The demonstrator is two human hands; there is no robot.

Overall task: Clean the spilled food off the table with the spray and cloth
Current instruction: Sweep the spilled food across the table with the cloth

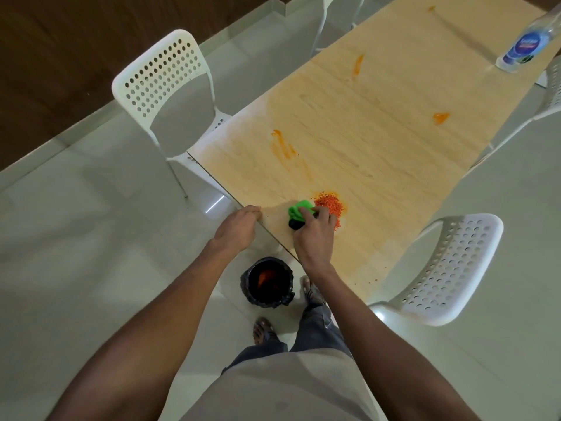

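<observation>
Green microfibre cloth (299, 211) is bunched under my right hand (314, 235), fingers curled round it and pressing it onto the wooden table (379, 141), just beside a heap of orange-red crumbs (329, 204) near the table's near corner. My left hand (238, 226) rests at the table edge with fingers curled over the rim; it holds nothing I can see. Below that corner, on the floor by my feet, stands a small bin with a black liner (268, 282), and something orange already lies inside, so I judge some of the spill has gone in.

Plenty is left. The crumb heap is still on the table, a few stray bits lie along the near right edge, and four orange smears (283, 147) mark the wood farther up. The spray bottle (526, 44) stands at the far right edge, well apart from both hands. White perforated chairs (165, 86) flank the table.
</observation>
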